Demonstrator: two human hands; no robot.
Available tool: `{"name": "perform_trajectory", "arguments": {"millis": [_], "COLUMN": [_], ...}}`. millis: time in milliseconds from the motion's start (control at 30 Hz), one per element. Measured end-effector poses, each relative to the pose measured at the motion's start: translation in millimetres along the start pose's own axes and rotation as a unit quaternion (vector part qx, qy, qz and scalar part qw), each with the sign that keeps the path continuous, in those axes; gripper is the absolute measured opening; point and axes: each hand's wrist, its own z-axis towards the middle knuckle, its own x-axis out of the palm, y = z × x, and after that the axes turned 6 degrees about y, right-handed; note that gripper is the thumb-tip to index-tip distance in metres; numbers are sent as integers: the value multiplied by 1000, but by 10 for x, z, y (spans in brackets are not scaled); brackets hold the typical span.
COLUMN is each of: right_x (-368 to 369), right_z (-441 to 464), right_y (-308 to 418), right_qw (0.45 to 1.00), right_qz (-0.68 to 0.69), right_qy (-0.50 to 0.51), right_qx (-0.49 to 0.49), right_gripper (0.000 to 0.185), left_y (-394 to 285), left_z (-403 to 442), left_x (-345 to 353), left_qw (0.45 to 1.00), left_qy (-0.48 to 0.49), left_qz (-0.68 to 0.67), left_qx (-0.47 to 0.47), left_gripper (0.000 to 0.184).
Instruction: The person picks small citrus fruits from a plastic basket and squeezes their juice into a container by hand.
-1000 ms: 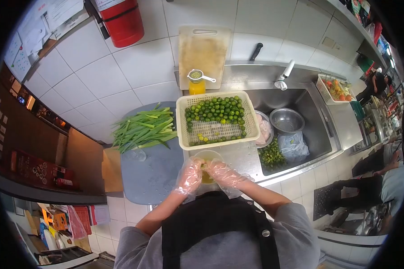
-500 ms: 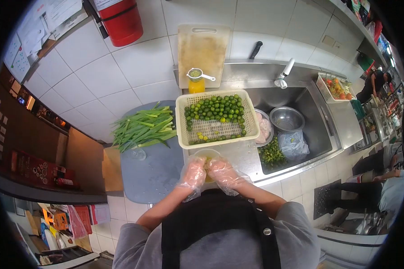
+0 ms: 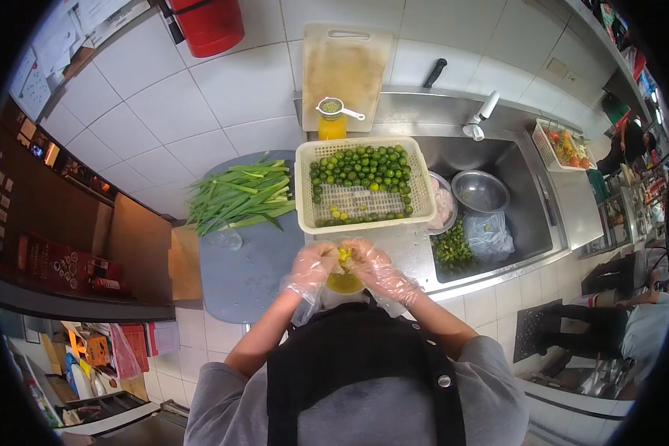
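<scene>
Both hands wear clear plastic gloves and meet over a container of yellow-green liquid (image 3: 344, 282). Small yellow citrus pieces (image 3: 344, 254) sit between the fingertips of my left hand (image 3: 314, 267) and my right hand (image 3: 373, 269), and both hands are closed on them. Just beyond is a cream perforated basket (image 3: 302, 186) with many small green citrus fruits (image 3: 364, 165) and a few cut yellow ones. Behind the basket stands a jar of orange liquid (image 3: 332, 128) with a small strainer (image 3: 331, 107) on top.
Green leaves (image 3: 241, 193) and a clear cup (image 3: 224, 238) are on a grey board (image 3: 245, 286) at left. The sink (image 3: 528, 223) at right holds metal bowls (image 3: 481, 191), a plastic bag (image 3: 488, 236) and green citrus pieces (image 3: 453, 247). Another person (image 3: 647, 327) stands far right.
The camera view has shifted, so the basket and counter sit higher in frame. My hands have risen off the container's rim, and the yellow citrus pieces between them now show clearly.
</scene>
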Motion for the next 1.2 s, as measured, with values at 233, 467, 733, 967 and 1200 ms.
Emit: {"name": "perform_trajectory", "arguments": {"millis": [233, 467, 733, 967, 1200], "right_x": [98, 55, 62, -105, -45], "right_z": [10, -2, -42, 181, 159], "right_y": [-22, -85, -315, -23, -139], "right_qw": [992, 974, 976, 973, 978], "right_qz": [-119, 101, -64, -158, -155], "right_qy": [0, 94, 169, 169, 120], "right_qx": [33, 180, 120, -22, -70], "right_gripper": [33, 33, 40, 29, 16], "left_y": [224, -76, -189, -390, -400], "left_z": [60, -157, -206, -70, -107], "left_x": [76, 20, 54, -90, -65], "left_qw": [994, 999, 914, 874, 875], "left_qy": [6, 29, -132, -121, -139], "left_qz": [-105, 0, 284, 330, 316], "left_qx": [28, 22, 258, 334, 341], "left_gripper": [24, 18, 21, 21, 26]}}
